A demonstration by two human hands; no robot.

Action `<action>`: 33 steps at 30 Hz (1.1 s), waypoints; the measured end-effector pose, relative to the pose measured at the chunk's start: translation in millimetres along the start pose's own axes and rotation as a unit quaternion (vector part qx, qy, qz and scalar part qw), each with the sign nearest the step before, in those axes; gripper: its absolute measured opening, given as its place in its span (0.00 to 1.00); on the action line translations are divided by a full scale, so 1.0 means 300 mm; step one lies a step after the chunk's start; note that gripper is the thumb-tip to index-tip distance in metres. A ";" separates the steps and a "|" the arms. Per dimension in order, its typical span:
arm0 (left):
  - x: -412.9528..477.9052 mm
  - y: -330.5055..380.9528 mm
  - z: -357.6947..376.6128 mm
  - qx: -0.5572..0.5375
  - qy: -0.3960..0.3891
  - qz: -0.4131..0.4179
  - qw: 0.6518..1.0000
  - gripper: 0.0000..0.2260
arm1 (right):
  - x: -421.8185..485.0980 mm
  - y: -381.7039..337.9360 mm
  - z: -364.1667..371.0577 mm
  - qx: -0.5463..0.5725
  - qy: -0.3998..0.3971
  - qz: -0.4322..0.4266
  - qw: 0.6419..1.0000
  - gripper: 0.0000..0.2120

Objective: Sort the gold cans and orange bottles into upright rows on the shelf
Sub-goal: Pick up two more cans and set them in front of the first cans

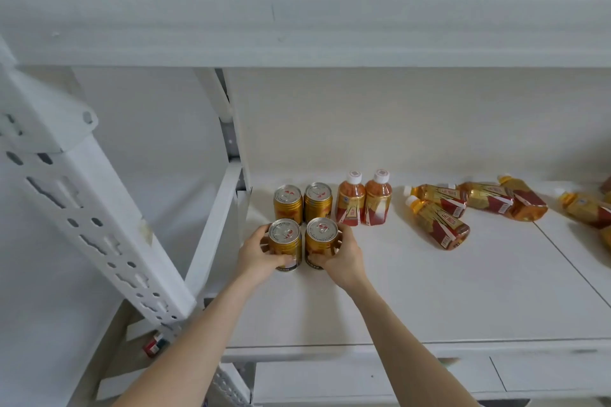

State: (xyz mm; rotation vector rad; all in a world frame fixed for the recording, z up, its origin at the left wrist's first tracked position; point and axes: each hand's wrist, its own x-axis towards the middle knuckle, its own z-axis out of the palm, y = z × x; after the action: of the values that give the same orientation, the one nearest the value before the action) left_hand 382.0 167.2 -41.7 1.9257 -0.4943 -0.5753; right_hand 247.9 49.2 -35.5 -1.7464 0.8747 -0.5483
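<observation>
Two gold cans (288,203) (317,201) stand upright at the back left of the white shelf (429,291). In front of them stand two more gold cans. My left hand (256,256) grips the front left can (285,241). My right hand (342,258) grips the front right can (321,239). Both front cans rest upright on the shelf, side by side. Two orange bottles (351,198) (378,196) with white caps stand upright to the right of the back cans. Several orange bottles (438,223) (441,196) (524,198) lie on their sides further right.
A white perforated upright post (82,208) rises at the left, with a side rail (215,225) by the shelf's left edge. Another shelf board (297,26) hangs overhead. More lying bottles (587,210) sit at the far right edge. A seam (568,258) crosses the shelf.
</observation>
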 end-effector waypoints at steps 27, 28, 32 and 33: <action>0.072 0.037 0.037 0.166 0.009 0.066 0.984 0.39 | 0.082 0.003 0.048 -0.179 0.015 0.005 0.984 0.40; 0.068 0.038 0.036 0.202 0.012 0.067 0.977 0.39 | 0.075 0.001 0.048 -0.199 0.004 0.008 0.980 0.42; 0.022 0.021 0.016 0.290 0.005 0.109 0.951 0.36 | 0.032 0.021 0.025 -0.294 -0.026 -0.002 0.955 0.45; 0.009 0.012 0.007 0.306 0.003 0.130 0.943 0.35 | 0.016 0.029 0.015 -0.321 -0.028 -0.013 0.947 0.44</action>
State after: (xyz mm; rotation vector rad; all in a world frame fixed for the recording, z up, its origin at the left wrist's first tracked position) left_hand 382.6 162.7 -39.6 2.3863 -0.9947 -0.2532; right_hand 251.5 46.6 -45.4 -2.3483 1.0643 -0.2316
